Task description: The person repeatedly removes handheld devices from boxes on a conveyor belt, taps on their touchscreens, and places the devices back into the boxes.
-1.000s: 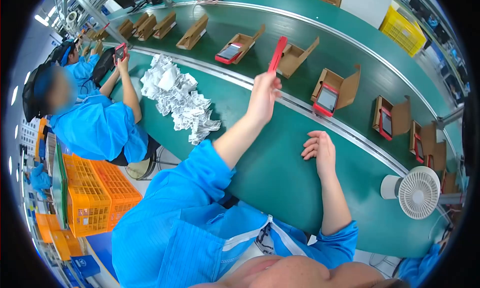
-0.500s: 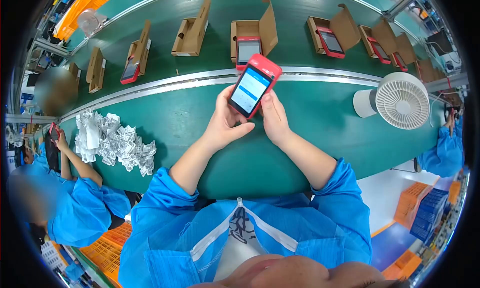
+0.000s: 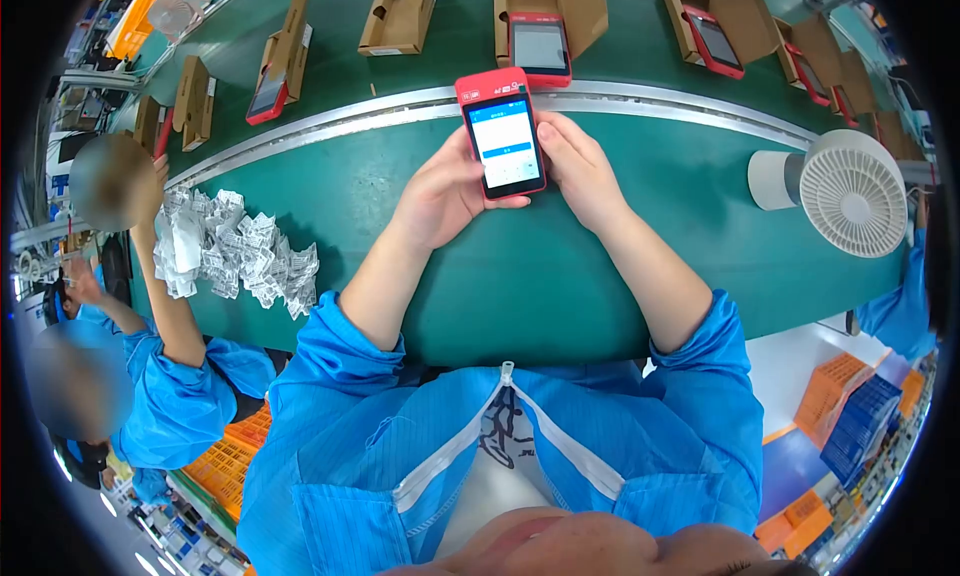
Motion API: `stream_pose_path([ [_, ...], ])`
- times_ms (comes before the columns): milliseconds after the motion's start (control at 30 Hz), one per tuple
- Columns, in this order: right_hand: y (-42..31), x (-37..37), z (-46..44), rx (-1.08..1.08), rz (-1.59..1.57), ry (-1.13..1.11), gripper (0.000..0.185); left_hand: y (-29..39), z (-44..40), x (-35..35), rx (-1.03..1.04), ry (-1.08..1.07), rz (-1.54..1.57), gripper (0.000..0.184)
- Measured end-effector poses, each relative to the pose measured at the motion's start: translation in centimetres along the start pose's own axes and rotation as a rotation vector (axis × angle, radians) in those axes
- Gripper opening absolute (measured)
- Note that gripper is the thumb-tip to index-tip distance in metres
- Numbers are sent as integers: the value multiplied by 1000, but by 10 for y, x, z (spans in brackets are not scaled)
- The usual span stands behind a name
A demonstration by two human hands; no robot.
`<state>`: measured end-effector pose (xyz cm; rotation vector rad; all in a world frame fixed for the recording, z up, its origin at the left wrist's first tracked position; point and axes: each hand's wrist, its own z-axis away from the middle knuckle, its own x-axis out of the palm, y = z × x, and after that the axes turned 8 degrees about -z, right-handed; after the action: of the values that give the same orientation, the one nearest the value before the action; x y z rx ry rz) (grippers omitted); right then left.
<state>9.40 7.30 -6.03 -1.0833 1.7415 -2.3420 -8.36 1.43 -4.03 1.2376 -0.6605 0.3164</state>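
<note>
A red handheld payment terminal (image 3: 506, 136) is held upright above the green table, its lit screen showing white and blue areas. My left hand (image 3: 436, 191) wraps its left side and lower end, with the thumb over the screen's lower left. On the other side, my right hand (image 3: 583, 171) grips the right edge, its thumb at the upper corner and the other fingers partly hidden. Just beyond, a second red terminal (image 3: 540, 51) with a grey screen leans out of an open cardboard box (image 3: 585, 16).
More cardboard boxes (image 3: 400, 16), several with red terminals, line the far green conveyor behind a metal rail (image 3: 330, 128). Crumpled printed paper slips (image 3: 240, 251) lie at left, a white fan (image 3: 853, 196) stands at right. A co-worker in a blue sleeve (image 3: 180, 401) reaches forward at left.
The terminal has turned from a tilt to nearly upright, and my left thumb has moved onto its screen. My view has shifted. The co-worker at left now reaches toward the conveyor.
</note>
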Motion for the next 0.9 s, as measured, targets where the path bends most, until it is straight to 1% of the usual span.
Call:
stream_pose_path([
  [100, 2, -2, -3, 16, -16, -27, 38, -1, 3, 1, -26, 10, -98, 71],
  [167, 2, -1, -3, 39, -76, -26, 37, 0, 3, 1, -23, -5, -106, 73],
  [233, 4, -4, -3, 54, -43, -24, 36, 2, 3, 1, -56, -13, -105, 78],
  [433, 2, -3, -3, 51, -52, -11, 35, 1, 3, 6, -49, 40, -191, 76],
  [633, -1, -2, -1, 27, -25, -32, 34, 1, 3, 8, -61, 49, -198, 74],
  [800, -11, 3, 3, 14, 30, -70, 32, 0, 4, 9, -29, 4, -206, 75],
  [900, -9, 4, 1, 36, 54, -45, 32, 0, 3, 8, -25, -6, -193, 76],
])
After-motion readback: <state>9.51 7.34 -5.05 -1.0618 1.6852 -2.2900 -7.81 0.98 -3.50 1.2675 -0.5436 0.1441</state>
